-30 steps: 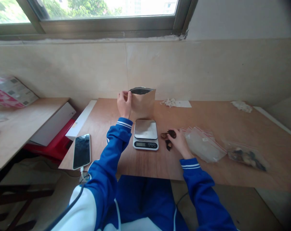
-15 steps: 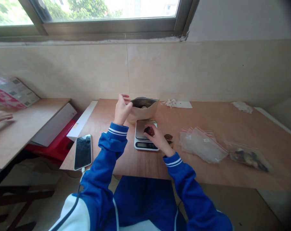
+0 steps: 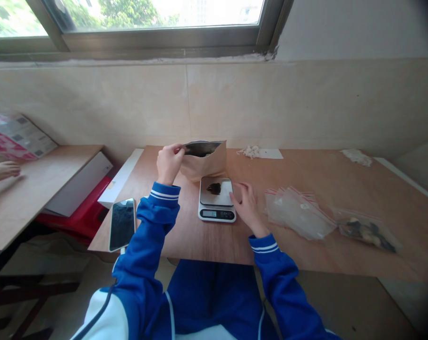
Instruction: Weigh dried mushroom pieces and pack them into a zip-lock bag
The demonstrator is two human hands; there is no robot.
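Observation:
My left hand (image 3: 169, 164) pinches the left rim of a brown paper bag (image 3: 205, 162), whose mouth gapes at the top. Right in front of the bag stands a white digital kitchen scale (image 3: 217, 216). A dark brown, dried-looking piece (image 3: 214, 188) lies on its metal plate. My right hand (image 3: 247, 206) is just right of the scale, low over the table, thumb apart from the fingers and close to the plate's edge. I see nothing in its grasp, though the table beneath it is hidden.
Clear zip bags (image 3: 299, 212) lie to the right, beside another zip bag with dark and pale pieces (image 3: 368, 231). A phone (image 3: 122, 224) with a cable lies left. Whitish shreds (image 3: 250, 151) sit at the back. Another person's hand (image 3: 3, 172) rests on the left table.
My right hand has let go of the dark piece on the scale and moved right. My left hand has shifted left with the paper bag's rim, and the bag moved left too.

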